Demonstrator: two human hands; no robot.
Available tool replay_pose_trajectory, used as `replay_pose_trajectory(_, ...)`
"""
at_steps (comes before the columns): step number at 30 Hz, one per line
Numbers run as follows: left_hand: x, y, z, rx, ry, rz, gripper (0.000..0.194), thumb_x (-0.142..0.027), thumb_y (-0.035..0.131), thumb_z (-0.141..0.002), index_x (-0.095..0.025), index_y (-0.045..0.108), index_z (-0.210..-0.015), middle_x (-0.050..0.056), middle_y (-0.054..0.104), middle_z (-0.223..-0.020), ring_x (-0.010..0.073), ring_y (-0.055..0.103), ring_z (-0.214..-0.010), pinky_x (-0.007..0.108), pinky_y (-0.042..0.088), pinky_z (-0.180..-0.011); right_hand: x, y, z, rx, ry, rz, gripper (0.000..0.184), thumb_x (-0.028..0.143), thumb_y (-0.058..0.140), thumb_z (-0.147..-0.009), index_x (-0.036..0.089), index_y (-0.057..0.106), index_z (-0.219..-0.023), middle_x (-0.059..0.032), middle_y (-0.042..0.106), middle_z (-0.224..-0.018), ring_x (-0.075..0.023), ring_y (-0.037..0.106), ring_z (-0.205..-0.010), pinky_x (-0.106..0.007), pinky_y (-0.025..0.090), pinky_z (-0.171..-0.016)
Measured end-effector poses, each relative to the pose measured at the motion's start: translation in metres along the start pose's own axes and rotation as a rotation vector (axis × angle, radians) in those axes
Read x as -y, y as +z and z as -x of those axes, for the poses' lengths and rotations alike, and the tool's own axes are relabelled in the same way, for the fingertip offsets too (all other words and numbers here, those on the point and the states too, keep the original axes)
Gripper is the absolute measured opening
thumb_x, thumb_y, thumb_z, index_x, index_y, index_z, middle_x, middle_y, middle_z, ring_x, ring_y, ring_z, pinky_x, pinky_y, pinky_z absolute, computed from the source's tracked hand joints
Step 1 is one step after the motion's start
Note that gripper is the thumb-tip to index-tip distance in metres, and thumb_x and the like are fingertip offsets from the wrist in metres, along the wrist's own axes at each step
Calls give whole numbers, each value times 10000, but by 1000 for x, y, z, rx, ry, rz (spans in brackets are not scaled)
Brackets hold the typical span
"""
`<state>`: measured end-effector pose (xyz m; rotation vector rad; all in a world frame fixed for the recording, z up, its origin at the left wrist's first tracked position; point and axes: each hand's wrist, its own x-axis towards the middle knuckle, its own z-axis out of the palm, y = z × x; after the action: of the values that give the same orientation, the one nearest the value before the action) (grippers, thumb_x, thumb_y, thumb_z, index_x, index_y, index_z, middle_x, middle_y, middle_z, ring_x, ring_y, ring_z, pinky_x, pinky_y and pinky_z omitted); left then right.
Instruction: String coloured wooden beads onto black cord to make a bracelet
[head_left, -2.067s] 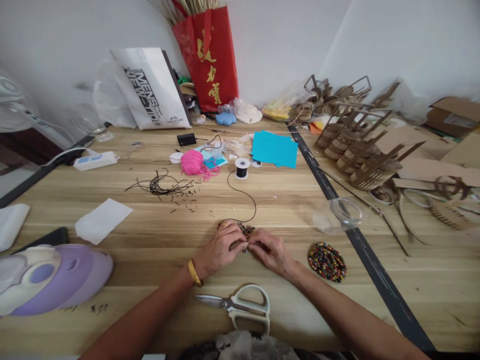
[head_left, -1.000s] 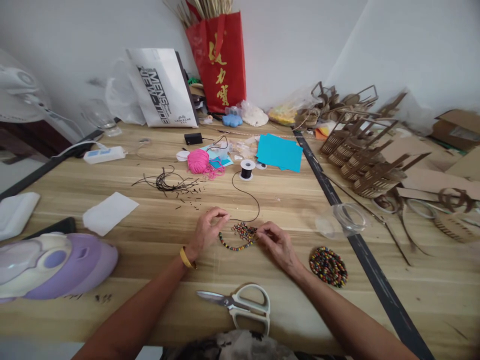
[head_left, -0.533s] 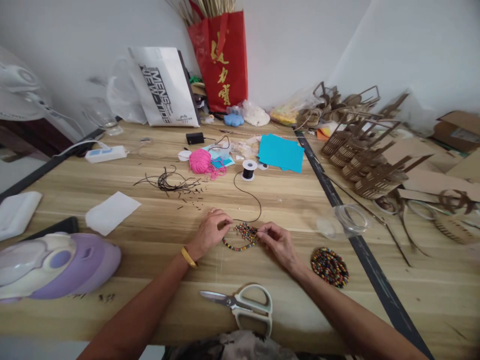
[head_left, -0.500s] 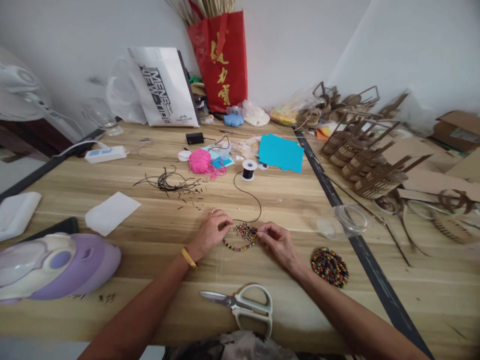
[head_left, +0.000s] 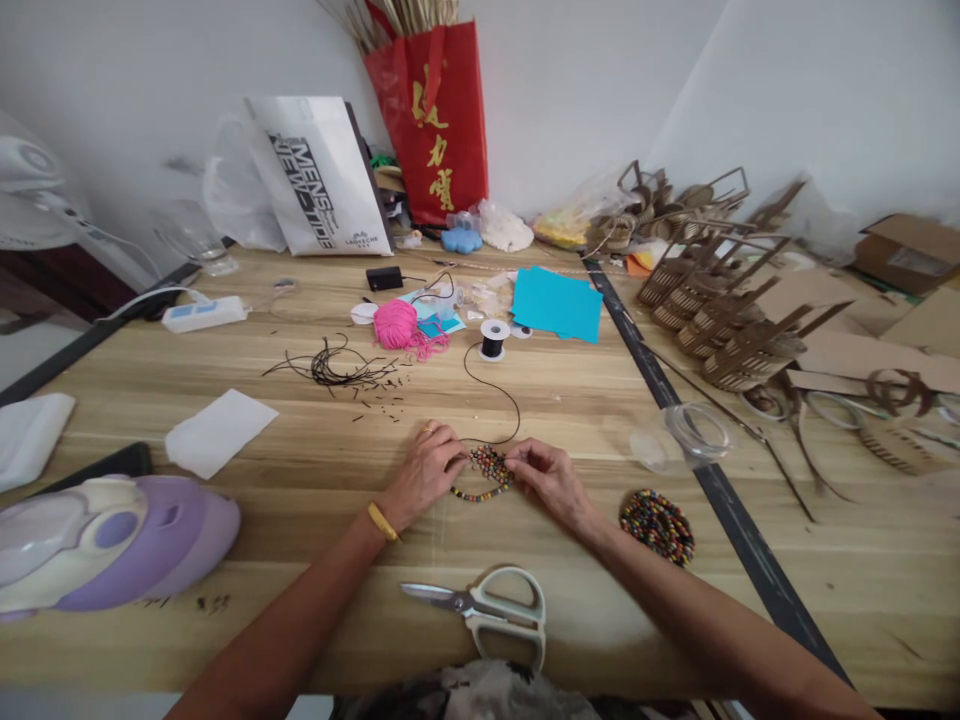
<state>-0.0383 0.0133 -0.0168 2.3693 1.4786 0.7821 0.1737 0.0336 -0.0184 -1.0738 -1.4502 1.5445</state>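
Both hands, left point(head_left: 425, 474) and right point(head_left: 551, 482), pinch with fingertips close together.

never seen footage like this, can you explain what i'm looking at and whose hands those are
There is no robot here: one camera worn on a person's head looks forward and down at their own bare hands.

The left hand and right hand work at a small patterned bunch of beads, with a strung row of beads between them. Exactly what the fingertips pinch is too small to tell.

On the wooden table also lie scissors, a coiled bead strand, a spool of black cord and pink yarn.
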Motion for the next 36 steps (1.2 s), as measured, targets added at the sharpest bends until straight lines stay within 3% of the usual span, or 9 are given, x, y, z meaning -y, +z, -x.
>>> replay_pose_trajectory(11, -6, 1, -2, 27, 3, 59, 100, -157, 573, -844, -174, 661, -801, 44, 594, -810, 195, 492, -880, 373, 413, -856, -5, -2, 3, -18, -47, 39, 315, 455, 684, -729, 147, 622, -738, 24, 516, -546, -79, 398, -458, -200, 313, -416)
replay_pose_trajectory(30, -11, 1, -1, 129, 67, -46, 113, -154, 545, -856, -167, 650, -819, 49, 569, -836, 204, 474, -910, 376, 416, -874, -13, -3, 1, 25, -77, 55, 277, 423, 640, -775, 148, 608, -761, 15, 517, -600, -88, 403, -507, -210, 309, -456)
replay_pose_trajectory(36, -14, 0, -3, 78, 62, 28, 130, -118, 541, -840, -153, 644, -769, 55, 618, -799, 195, 510, -868, 367, 427, -854, -15, -4, 1, 42, -106, 137, 249, 389, 610, -806, 142, 603, -776, 7, 526, -626, -100, 433, -551, -221, 341, -507)
